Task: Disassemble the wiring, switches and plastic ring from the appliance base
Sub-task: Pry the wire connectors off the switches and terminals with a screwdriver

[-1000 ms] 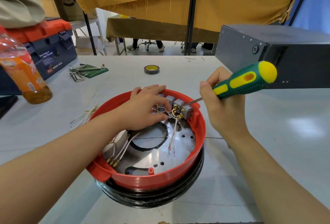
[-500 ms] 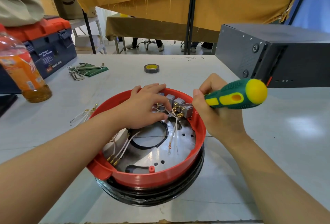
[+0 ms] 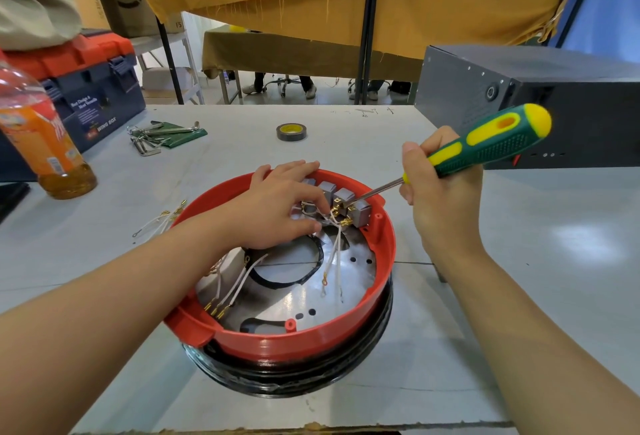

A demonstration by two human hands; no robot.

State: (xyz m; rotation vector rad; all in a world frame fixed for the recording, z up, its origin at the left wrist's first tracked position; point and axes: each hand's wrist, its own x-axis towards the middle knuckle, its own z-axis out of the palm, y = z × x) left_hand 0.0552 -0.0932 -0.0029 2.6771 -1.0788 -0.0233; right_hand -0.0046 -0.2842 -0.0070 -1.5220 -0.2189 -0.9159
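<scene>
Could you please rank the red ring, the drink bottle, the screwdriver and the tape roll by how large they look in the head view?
1. red ring
2. drink bottle
3. screwdriver
4. tape roll
The bottle is cut off at the edge, so its place is unsure.
</scene>
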